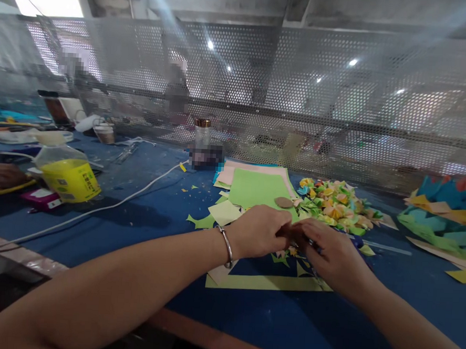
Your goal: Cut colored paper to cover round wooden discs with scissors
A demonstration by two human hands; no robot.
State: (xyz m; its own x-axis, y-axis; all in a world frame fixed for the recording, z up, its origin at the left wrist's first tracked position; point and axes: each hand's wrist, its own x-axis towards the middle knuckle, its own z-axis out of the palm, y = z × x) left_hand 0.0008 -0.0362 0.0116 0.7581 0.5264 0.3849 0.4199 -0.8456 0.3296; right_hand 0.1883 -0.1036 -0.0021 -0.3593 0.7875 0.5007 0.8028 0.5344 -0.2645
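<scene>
My left hand [259, 231], with a silver bangle at its wrist, is closed and meets my right hand [331, 249] over the paper scraps. The right fingers are curled as well. What they hold between them is hidden by the fingers. Just behind lies a stack of green paper sheets [251, 189] with a round brown disc [284, 202] on it. Beyond my right hand is a heap of small folded paper flowers [334, 202] in yellow, peach and green. A pale green paper strip [266, 283] and cut green scraps [202, 222] lie around and below my hands.
Layered paper pieces [443, 216] stand at the right. At the left are a bottle with a yellow label [70, 178], a white cable [137, 192] and another person's hand [2, 176]. A lidded jar [202, 133] stands before the perforated metal screen [246, 91].
</scene>
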